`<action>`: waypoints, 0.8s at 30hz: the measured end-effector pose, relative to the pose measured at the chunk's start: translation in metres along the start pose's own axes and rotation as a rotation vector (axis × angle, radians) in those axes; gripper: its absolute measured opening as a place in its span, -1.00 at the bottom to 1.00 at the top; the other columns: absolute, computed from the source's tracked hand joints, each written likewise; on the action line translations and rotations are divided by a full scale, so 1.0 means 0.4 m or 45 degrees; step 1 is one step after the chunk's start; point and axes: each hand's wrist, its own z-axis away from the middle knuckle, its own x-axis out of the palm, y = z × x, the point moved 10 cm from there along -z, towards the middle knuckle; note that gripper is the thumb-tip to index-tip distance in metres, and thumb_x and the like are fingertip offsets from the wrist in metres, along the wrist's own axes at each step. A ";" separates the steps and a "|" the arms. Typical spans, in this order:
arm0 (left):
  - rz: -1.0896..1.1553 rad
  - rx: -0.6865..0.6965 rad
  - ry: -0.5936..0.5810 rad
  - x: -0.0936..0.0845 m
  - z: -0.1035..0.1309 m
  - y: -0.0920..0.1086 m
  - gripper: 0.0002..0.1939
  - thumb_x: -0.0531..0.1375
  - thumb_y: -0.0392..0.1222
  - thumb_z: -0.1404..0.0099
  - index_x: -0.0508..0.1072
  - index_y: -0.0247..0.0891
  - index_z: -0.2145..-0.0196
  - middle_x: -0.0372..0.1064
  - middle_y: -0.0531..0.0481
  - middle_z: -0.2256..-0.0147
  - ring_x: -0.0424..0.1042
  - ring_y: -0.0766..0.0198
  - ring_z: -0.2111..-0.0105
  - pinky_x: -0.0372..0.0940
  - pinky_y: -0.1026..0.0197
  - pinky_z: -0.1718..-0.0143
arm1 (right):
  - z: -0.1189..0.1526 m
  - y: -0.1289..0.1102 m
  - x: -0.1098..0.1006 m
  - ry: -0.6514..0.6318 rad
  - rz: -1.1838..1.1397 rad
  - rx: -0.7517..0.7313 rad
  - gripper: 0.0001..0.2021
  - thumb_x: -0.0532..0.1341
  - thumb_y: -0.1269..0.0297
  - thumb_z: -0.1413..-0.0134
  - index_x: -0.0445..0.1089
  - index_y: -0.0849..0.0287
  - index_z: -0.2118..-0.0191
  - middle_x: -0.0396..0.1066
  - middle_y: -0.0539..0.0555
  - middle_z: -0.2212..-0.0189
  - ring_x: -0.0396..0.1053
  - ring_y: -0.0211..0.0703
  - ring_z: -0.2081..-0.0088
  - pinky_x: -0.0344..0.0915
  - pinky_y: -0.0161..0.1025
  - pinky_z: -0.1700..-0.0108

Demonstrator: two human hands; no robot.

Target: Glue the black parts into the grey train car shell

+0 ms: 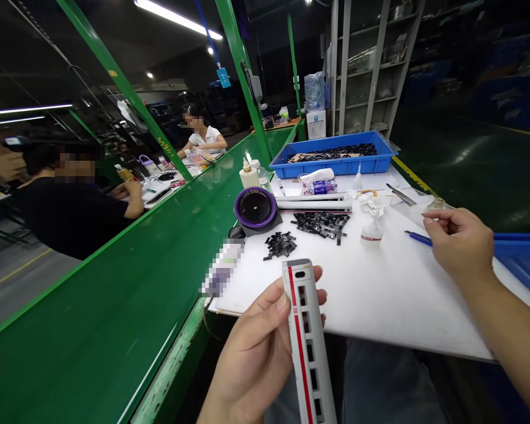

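Note:
My left hand [260,335] is wrapped round a model train car shell [307,341], pale grey with a red stripe and a row of window openings. The shell points up and away from me over the table's front edge. On the right side, my right hand [461,244] is raised above the white table with thumb and forefinger pinched together; whatever may be between them is too small to make out. Just left of it lies a blue-handled knife [418,238], and beyond the fingers are metal tweezers [401,194]. Small black pieces lie in two piles [322,224], [280,244].
A blue tray [335,168] of black parts stands at the back. Near it are a purple-rimmed round device [255,207], more long shells [313,206], a small bottle [371,229] and crumpled tissue [373,205]. A green partition [159,259] runs along the left, with two people seated beyond.

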 end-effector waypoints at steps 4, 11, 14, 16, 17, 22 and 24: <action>0.030 -0.006 0.022 -0.008 0.006 0.000 -0.66 0.24 -0.25 -0.32 0.53 -0.30 -0.04 0.49 -0.13 -0.06 0.52 0.19 0.07 0.45 0.17 0.02 | 0.000 0.001 -0.001 0.010 0.042 -0.015 -0.86 0.26 0.29 0.02 0.54 0.15 0.32 0.29 -0.04 0.50 0.22 -0.28 0.46 0.18 -0.25 0.41; 0.021 0.004 -0.020 -0.008 0.018 0.003 -0.66 0.21 -0.24 -0.35 0.52 -0.28 -0.06 0.46 -0.13 -0.10 0.50 0.18 0.03 0.44 0.17 0.00 | -0.001 0.015 0.000 0.017 0.044 0.014 -0.89 0.28 0.27 0.08 0.53 0.09 0.36 0.31 -0.01 0.51 0.25 -0.22 0.48 0.17 -0.20 0.42; 0.020 0.004 -0.029 -0.008 0.021 0.003 -0.66 0.19 -0.24 -0.36 0.51 -0.28 -0.07 0.46 -0.13 -0.11 0.50 0.19 0.02 0.44 0.18 -0.01 | -0.002 0.017 0.002 0.018 0.059 0.014 -0.89 0.28 0.27 0.09 0.53 0.08 0.37 0.31 0.01 0.52 0.24 -0.19 0.49 0.18 -0.17 0.42; 0.022 0.004 -0.029 -0.009 0.022 0.003 -0.66 0.18 -0.25 -0.36 0.51 -0.28 -0.08 0.46 -0.13 -0.11 0.50 0.19 0.02 0.44 0.18 -0.01 | -0.002 0.014 0.001 0.021 0.057 -0.001 -0.89 0.27 0.27 0.09 0.53 0.08 0.37 0.30 0.01 0.53 0.24 -0.18 0.49 0.18 -0.16 0.42; 0.023 0.004 -0.029 -0.009 0.022 0.003 -0.66 0.18 -0.25 -0.37 0.51 -0.27 -0.08 0.46 -0.13 -0.11 0.50 0.19 0.03 0.44 0.18 -0.01 | -0.002 0.012 0.000 0.021 0.050 -0.007 -0.89 0.27 0.28 0.09 0.53 0.09 0.37 0.30 0.01 0.53 0.24 -0.19 0.49 0.17 -0.16 0.42; 0.031 0.008 -0.025 -0.009 0.022 0.004 -0.66 0.17 -0.26 -0.37 0.50 -0.27 -0.08 0.45 -0.13 -0.11 0.50 0.20 0.03 0.43 0.19 -0.01 | 0.001 0.007 0.001 -0.001 0.051 0.000 -0.89 0.27 0.30 0.07 0.53 0.11 0.36 0.30 0.00 0.52 0.23 -0.21 0.48 0.18 -0.17 0.41; 0.033 0.014 -0.026 -0.009 0.024 0.007 -0.65 0.17 -0.26 -0.37 0.50 -0.27 -0.08 0.44 -0.13 -0.13 0.51 0.19 0.02 0.43 0.18 -0.02 | 0.001 0.006 0.001 -0.002 0.049 -0.003 -0.89 0.27 0.30 0.07 0.53 0.11 0.36 0.31 0.00 0.52 0.23 -0.21 0.47 0.19 -0.18 0.41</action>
